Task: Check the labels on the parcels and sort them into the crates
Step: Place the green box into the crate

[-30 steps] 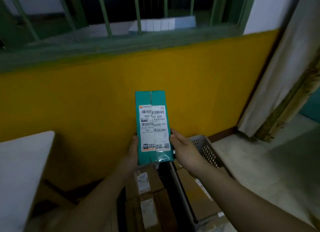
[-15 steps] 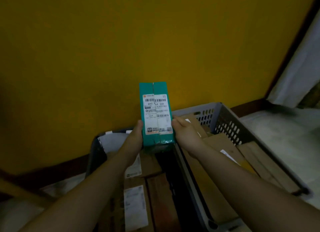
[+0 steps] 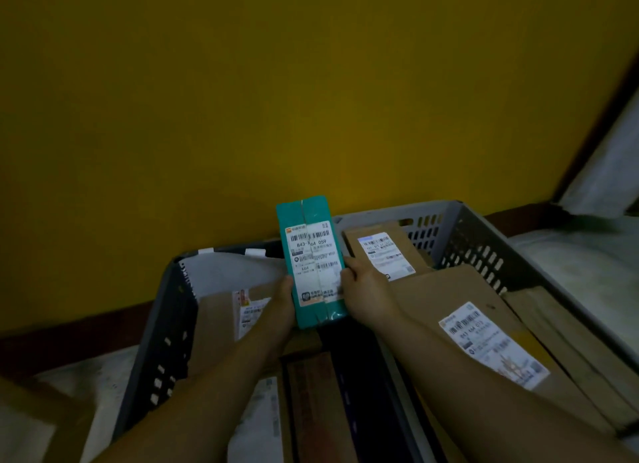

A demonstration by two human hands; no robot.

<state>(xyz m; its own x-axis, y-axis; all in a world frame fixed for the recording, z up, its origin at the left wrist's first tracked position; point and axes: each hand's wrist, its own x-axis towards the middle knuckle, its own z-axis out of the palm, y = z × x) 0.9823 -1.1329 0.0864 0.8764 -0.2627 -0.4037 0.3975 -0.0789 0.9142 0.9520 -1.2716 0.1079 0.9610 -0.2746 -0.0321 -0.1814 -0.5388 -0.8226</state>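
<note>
Yellow wall [image 3: 311,99] fills the upper frame, dark skirting along its base. Two grey perforated crates side by side below centre: right crate [image 3: 484,255] holds flat brown cardboard parcels, the big one [image 3: 484,324] with a white barcode label, a smaller one [image 3: 380,251] behind it; left crate [image 3: 162,341] holds brown and white parcels, labels up. Teal parcel [image 3: 313,265] at frame centre, over the gap between the crates: narrow rectangular box, upright, slightly tilted, clear tape seam down the middle, white shipping label with barcodes, "64 059" readable, glossy tape at the bottom end. Left hand [image 3: 276,307] grips its left edge, right hand [image 3: 363,289] its right edge, fingers curled round.
</note>
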